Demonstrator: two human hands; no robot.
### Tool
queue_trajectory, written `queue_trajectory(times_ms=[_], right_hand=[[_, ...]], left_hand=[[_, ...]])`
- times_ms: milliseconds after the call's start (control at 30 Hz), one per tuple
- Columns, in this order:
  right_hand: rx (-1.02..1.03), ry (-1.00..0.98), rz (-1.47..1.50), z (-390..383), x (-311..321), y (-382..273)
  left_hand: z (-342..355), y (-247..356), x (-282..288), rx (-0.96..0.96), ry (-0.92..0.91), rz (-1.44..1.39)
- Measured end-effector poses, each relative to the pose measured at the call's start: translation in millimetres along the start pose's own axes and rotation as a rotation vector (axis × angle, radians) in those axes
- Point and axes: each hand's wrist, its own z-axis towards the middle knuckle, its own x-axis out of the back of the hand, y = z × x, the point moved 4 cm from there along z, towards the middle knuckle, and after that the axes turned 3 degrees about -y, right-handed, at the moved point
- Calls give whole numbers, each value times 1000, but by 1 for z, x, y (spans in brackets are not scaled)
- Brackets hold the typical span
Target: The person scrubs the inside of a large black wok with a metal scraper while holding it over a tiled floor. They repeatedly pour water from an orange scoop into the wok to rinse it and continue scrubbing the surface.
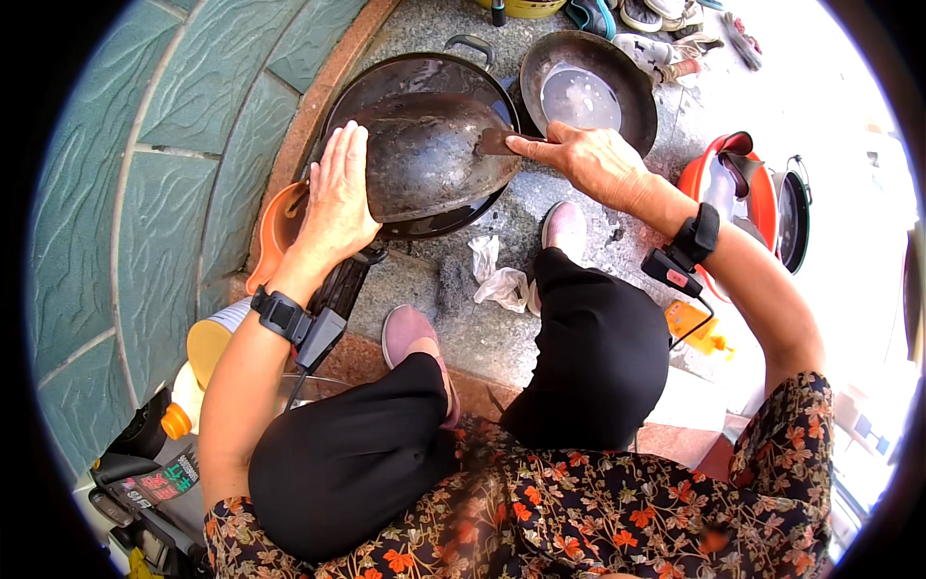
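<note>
A dark, worn wok (429,159) lies tilted with its rounded underside up, inside a larger black two-handled pan (415,72). My left hand (338,203) rests along the wok's left side, fingers straight and close together; its thumb is hidden. In my closed right hand (600,162) is a flat, dark scraper (497,142), its blade against the right part of the wok's underside. The index finger stretches along the scraper. Much of the large pan's inside is hidden beneath the wok.
Behind my right hand sits another pan (641,96) with cloudy liquid in it. An orange basin (709,164) stands at the right, near a yellow bottle (696,326). An orange scoop-like container (277,236) is by the green tiled wall (164,203). Crumpled white plastic (502,280) lies between my feet.
</note>
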Motion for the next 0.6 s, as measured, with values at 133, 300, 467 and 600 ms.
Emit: queue_trajectory(times_ms=[133,300,467,600], right_hand=[[-29,-4,2,22,14,-16],[-3,-101,-41,21,20,-8],[-33,-17,22,32,15,-12],[-29,-22,73,47,16,-13]], left_hand=[[-2,-4,-3,-5,14,-13],[-1,-5,-3,25,-17,8],[-1,-8,-4,-4,25,-4],[0,-6,-4,-5,1,-21]])
